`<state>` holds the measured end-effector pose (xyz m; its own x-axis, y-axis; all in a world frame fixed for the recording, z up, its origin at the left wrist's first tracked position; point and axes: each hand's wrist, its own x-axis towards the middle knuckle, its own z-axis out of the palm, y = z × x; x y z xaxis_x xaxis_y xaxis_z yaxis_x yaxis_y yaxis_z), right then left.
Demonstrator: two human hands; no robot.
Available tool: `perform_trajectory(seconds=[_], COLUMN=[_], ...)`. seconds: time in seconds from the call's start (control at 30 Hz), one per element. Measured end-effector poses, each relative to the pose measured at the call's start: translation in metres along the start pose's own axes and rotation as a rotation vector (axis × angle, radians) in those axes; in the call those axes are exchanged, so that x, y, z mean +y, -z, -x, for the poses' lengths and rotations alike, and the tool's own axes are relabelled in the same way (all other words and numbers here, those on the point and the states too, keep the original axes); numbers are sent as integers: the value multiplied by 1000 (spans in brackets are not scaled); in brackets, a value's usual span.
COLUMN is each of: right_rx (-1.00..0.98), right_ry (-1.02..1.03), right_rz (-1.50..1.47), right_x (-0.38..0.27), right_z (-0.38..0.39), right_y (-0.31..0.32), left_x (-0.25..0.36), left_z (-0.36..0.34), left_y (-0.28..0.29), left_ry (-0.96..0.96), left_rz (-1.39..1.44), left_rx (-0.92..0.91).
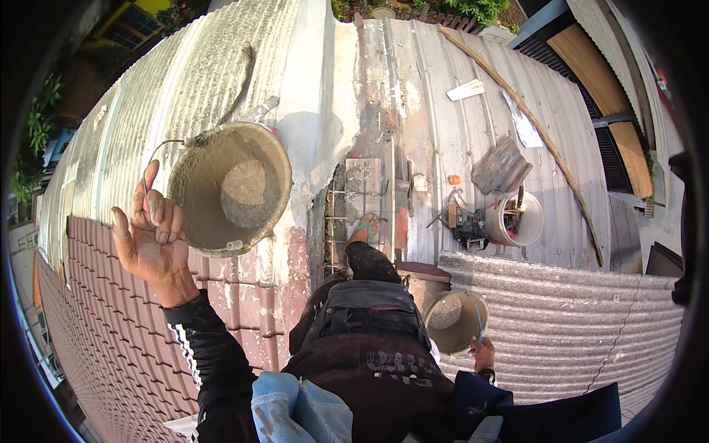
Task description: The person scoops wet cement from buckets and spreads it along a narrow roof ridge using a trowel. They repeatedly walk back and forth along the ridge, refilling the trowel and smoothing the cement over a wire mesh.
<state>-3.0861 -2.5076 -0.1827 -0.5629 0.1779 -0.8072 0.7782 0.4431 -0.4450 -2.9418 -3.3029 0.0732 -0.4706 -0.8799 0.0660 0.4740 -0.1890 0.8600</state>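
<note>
My left hand (153,232) is raised at the left, palm up, thumb and index finger stretched out. Its other fingers curl about the thin wire handle of a large bucket (185,210). Wet-looking grey residue coats this bucket's inside, and its mouth faces me. Low on the right, my right hand (484,354) grips the blue handle of a smaller bucket (432,323), also smeared grey inside. This second bucket hangs or stands beside my right hip; which of the two I cannot tell.
My sandalled foot (363,227) is beside a gap with metal bars (336,221). A white bucket of tools (528,229) stands on the metal roof, near a long wooden pole (532,122). Brown tiles (133,295) slope left; corrugated sheets (569,317) lie right.
</note>
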Motion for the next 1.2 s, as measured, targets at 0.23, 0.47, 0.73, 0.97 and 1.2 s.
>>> perform_trajectory(seconds=[0.23,0.47,0.73,0.97,1.2], right_rx=[8,61,221,287,0], right_ry=[9,67,84,1,366], right_rz=[-154,-292,-98,-10,167], right_x=[-60,-113,-226,-388,-563], right_z=[-52,-92,-102,-152,-188], right_y=[-19,-53,-104,-201,-325], left_x=[14,8,-57,-196,-385], left_z=[-80,-153,-257,-397,-521], left_y=[-44,-79,-88,-80,-135], left_ry=[-104,-143,-47,138,-69], left_rz=[40,-37,-51,-316,-1363], left_rx=[-135,-214,-289,-174,-575])
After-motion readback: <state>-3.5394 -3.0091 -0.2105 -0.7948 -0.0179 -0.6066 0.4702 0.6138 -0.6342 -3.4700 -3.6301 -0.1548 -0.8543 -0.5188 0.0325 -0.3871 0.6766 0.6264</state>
